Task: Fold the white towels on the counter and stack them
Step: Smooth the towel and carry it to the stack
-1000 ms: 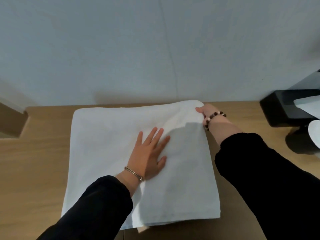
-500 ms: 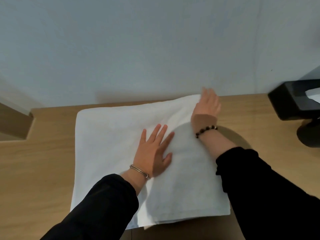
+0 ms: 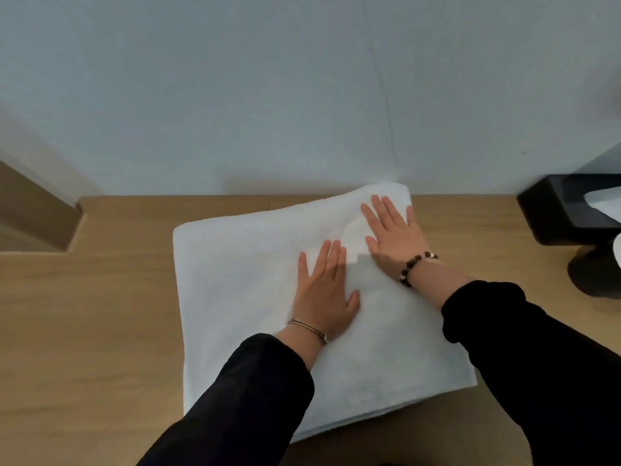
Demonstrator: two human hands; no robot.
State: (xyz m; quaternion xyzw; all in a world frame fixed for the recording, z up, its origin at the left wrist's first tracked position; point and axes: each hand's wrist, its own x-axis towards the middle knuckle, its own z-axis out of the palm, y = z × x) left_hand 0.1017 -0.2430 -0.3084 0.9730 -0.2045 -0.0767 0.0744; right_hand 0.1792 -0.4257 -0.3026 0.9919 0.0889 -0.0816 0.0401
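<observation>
You are working on one white towel point(image 3: 242, 297). It is lying folded into a rough square on the wooden counter point(image 3: 100, 314), with its far right corner reaching almost to the pale wall point(image 3: 268, 95). Along the near edge a second layer is showing under the top one.

You are laying both hands on the towel, and neither is gripping anything. Your left hand point(image 3: 324, 290) is resting palm down near the middle of the cloth, with its fingers straight and close together and the thumb standing out to the side. Your right hand point(image 3: 395, 235) is pressing flat near the far right corner with its fingers straight and spread. A soft ridge of cloth is rising between the two hands.

You are wearing one thin metal bangle point(image 3: 309, 329) on the left wrist, and one beaded bracelet point(image 3: 415, 265) of dark beads with a few light ones on the right. Both arms are in black sleeves point(image 3: 252, 398).

One black tissue box point(image 3: 554, 210) is sitting on the counter well to the right of the towel, with a white tissue point(image 3: 605, 201) sticking out of it.
</observation>
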